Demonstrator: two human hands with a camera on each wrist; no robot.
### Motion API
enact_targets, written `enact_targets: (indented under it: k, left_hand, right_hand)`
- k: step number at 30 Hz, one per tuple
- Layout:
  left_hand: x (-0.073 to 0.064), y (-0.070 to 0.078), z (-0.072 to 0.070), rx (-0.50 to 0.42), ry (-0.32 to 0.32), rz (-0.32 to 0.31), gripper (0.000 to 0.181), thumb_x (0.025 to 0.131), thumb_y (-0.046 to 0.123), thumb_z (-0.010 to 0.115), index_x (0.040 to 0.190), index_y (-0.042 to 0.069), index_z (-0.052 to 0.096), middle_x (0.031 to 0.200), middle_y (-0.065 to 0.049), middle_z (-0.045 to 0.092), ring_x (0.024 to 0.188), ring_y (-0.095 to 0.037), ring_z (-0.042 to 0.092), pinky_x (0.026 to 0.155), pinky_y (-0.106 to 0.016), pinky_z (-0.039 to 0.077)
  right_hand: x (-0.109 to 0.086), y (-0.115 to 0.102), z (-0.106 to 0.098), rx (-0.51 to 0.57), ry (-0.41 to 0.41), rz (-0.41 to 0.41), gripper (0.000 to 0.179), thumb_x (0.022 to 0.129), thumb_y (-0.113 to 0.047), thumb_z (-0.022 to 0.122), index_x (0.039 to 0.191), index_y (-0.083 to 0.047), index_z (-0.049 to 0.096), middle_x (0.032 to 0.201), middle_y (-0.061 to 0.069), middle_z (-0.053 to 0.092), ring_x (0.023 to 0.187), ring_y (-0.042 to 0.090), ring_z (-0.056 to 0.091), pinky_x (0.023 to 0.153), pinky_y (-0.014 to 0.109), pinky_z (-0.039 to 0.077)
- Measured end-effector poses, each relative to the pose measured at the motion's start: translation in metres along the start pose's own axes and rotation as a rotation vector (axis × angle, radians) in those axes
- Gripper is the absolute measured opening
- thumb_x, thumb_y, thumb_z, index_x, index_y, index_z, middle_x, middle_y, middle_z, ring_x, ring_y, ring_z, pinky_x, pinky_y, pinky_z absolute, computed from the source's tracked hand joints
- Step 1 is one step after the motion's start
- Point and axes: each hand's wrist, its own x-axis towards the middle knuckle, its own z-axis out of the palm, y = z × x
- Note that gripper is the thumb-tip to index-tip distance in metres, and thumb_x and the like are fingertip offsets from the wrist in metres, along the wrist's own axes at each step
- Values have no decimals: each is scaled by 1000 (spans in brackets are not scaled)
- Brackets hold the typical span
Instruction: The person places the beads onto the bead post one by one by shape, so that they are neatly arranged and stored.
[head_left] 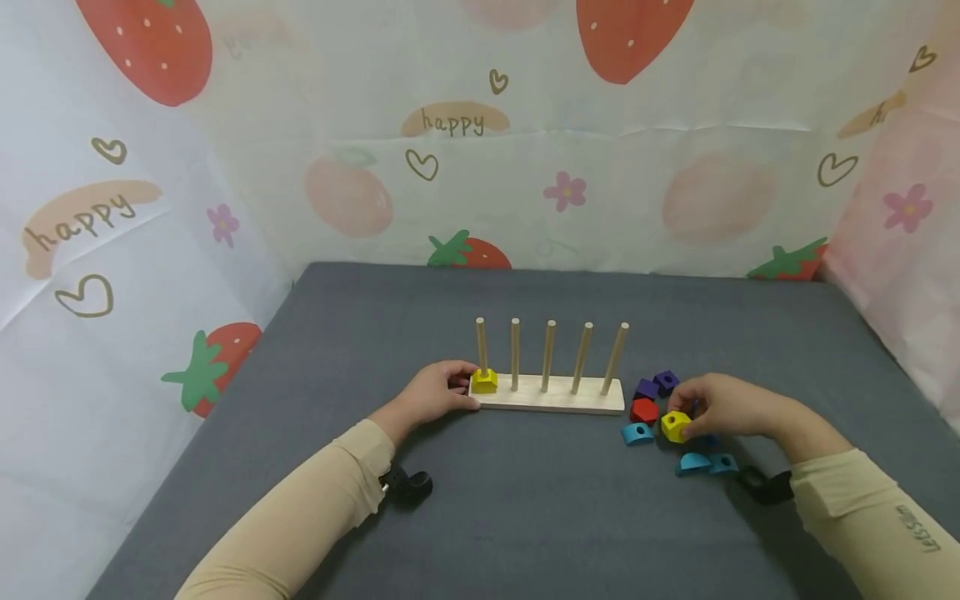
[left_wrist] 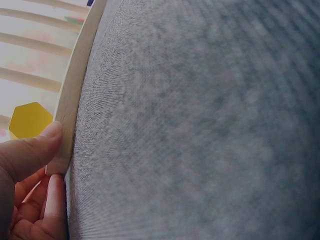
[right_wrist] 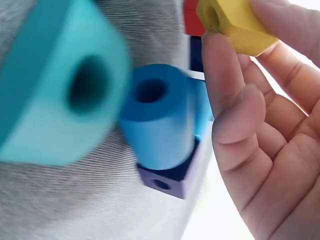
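Note:
A pale wooden peg board point(head_left: 547, 402) with a row of several upright pegs stands on the grey cloth. My left hand point(head_left: 433, 390) grips its left end, thumb on the front edge and fingers around the end. One yellow hexagonal block point(head_left: 484, 382) sits at the bottom of the leftmost peg, beside that hand. To the right of the board, my right hand point(head_left: 738, 407) pinches another yellow hexagonal block point(right_wrist: 245, 27) between thumb and fingertips, its hole showing. Loose blocks lie close around and beneath this hand.
Near the right hand are a red block point(head_left: 643, 411), purple blocks point(head_left: 666, 382), light blue half-round blocks point(head_left: 637, 433) and a blue cylinder point(right_wrist: 160, 120). A strawberry-print curtain point(head_left: 480, 200) hangs behind the grey-covered table point(head_left: 525, 517).

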Motion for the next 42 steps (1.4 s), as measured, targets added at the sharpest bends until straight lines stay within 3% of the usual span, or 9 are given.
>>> enact_targets:
  k: [10,16,24,33,42]
  left_hand:
    - [0,-1,0,21,-13,4,50,73,21,78,119,13,60,106,0,60,94,-13,54,84,-29,47]
    - [1,-2,0,19,-13,0,50,72,21,78,119,13,60,106,0,60,94,-13,55,84,-28,47]
    - [1,-1,2,15,-13,11,50,72,20,78,119,13,60,108,0,60,95,-13,55,85,-28,47]
    - [0,2,0,15,-13,8,52,72,20,78,120,12,59,108,-1,60,96,-13,55,84,-28,47]
    - [-1,1,0,1,-9,8,50,72,19,78,119,12,60,108,-1,60,94,-13,55,84,-28,48]
  right_hand:
    - [-8,-22,-27,89,71,-13,20,84,-20,66,97,-8,55,87,5,61,75,28,57,63,37,47]
    - [-10,-44,-47,63,150,-28,24,85,-23,66,101,-10,55,91,7,61,76,24,58,66,32,49]
    - [-6,-68,-66,44,231,-83,19,87,-16,63,103,-9,55,92,8,63,80,20,60,71,31,49]
    - [5,-93,-74,54,284,-151,23,88,-21,62,105,-7,55,95,9,64,82,20,60,72,30,50]
    - [30,-119,-64,116,388,-201,22,87,-18,63,104,-6,56,97,8,63,87,19,60,75,30,50]
